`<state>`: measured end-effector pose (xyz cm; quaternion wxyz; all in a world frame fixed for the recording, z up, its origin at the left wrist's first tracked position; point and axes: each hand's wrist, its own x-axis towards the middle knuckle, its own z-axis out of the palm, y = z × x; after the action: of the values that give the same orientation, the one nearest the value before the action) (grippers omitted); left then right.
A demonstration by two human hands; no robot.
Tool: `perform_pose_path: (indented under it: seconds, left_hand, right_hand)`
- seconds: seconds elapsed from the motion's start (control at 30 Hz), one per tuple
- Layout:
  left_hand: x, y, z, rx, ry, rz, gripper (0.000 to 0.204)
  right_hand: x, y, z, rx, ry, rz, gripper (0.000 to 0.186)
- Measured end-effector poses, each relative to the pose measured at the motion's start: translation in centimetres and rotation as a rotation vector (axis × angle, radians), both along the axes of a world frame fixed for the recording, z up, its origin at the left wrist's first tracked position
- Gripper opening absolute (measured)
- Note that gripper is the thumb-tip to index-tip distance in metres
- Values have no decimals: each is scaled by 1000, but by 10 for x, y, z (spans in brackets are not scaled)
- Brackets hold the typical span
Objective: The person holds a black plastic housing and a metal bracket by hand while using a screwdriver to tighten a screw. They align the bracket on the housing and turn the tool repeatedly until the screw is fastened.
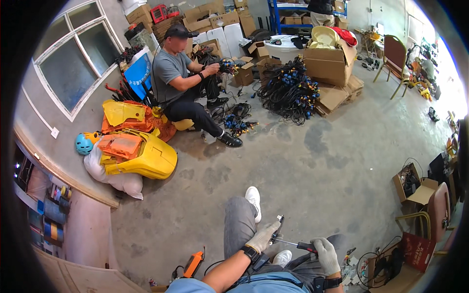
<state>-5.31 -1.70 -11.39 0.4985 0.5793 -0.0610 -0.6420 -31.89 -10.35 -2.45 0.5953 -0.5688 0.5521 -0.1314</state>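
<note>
My gloved left hand point(260, 238) is closed round a small dark part point(278, 226) with a pale metal end, held above my lap between my knees. My gloved right hand point(326, 255) grips the black and red handle of a screwdriver point(305, 246), whose metal shaft reaches left to the part by my left fingers; exactly where its tip sits is too small to tell. An orange and black tool point(194, 263) with a cable is at my left by my leg.
A person point(173, 78) sits ahead left handling cables, beside yellow and orange plastic panels point(151, 156) and a cable heap point(288, 90). Another person point(320, 12) stands at the back. A chair point(435, 215), an open box point(408, 183) and scattered scraps lie at my right.
</note>
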Motion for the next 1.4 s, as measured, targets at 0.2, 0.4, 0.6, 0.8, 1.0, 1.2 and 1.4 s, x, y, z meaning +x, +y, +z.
perform_pose_path:
  seconds: [0.2,0.4,0.6,0.8,1.0,1.2,1.4]
  left_hand:
    - [1,1,-3,-8,-30,1,37]
    - [-1,2,1,7,-40,-29,37]
    - [-1,2,6,-19,-5,4,36]
    - [2,4,-4,22,-31,-34,39]
    - [2,4,-8,25,-35,-47,41]
    - [0,4,-1,-18,-51,-44,44]
    - [0,3,9,4,-55,-33,44]
  right_hand:
    - [-17,-1,-17,35,-216,63,48]
    - [-13,-7,-24,250,27,85,31]
    - [-10,3,-17,83,-41,5,36]
    - [-7,6,6,-9,-145,38,40]
    - [-10,-4,-9,117,-99,55,35]
    - [-13,2,-16,-4,-235,-6,37]
    - [-2,3,7,172,-159,-78,39]
